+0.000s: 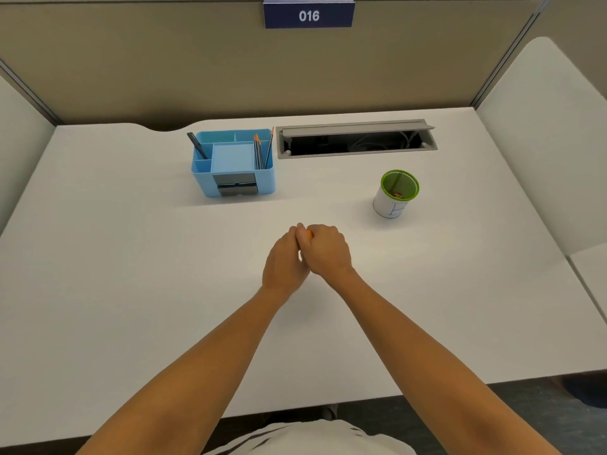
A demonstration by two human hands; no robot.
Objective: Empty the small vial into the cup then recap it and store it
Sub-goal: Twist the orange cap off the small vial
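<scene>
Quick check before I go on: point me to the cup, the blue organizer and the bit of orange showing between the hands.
cup [391, 205]: head view, on its white outer wall.
blue organizer [262, 183]: head view, on its front wall.
orange item [309, 234]: head view, on the sliver visible between the two hands.

Bright, even overhead light, faint soft shadows, wide-angle bowing at the edges.

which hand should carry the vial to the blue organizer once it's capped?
Left, probably. The blue organizer sits on the left hand side; the right hand would cross over. Both hands meet on the orange vial.
</scene>
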